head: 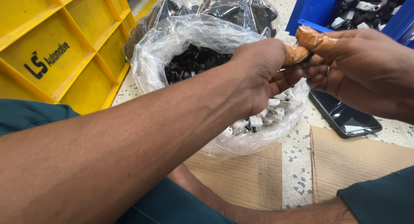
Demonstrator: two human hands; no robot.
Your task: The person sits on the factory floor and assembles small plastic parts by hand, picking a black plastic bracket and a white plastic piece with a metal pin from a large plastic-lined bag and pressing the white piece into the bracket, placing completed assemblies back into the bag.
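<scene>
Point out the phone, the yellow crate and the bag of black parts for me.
phone (pixel 345 116): head view, on its dark screen.
yellow crate (pixel 64 43): head view, on an inner divider wall.
bag of black parts (pixel 194 62): head view, on the black parts seen through the bag's open mouth.

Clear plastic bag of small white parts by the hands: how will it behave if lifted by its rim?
The clear plastic bag is thin and crinkled, so it will probably sag and go floppy. The small white plastic parts with metal tabs lie loose and would likely slide to the low point. The open rim could spill them.
</scene>
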